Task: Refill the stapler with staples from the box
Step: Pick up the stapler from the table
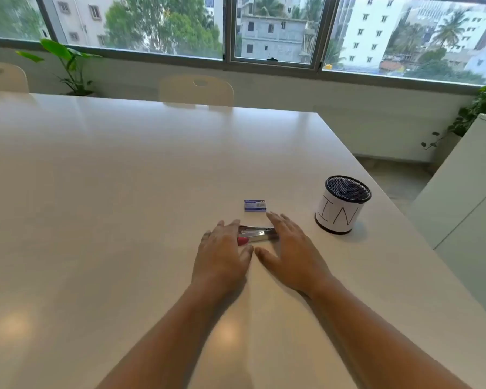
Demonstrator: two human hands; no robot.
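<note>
A small silver stapler [257,234] with a red end lies flat on the white table [110,192], lengthwise left to right. My left hand [222,254] hovers over its left, red end, fingers spread, partly hiding it. My right hand [289,248] is flat and spread at its right end, fingertips reaching past it. Neither hand grips anything. A little blue staple box [255,205] sits closed on the table just beyond the stapler, apart from both hands.
A black mesh cup [343,204] wrapped in white paper marked "IN" stands to the right, near the table's right edge. Two pale chairs [196,89] are tucked in at the far side. Potted plants [68,66] stand by the window.
</note>
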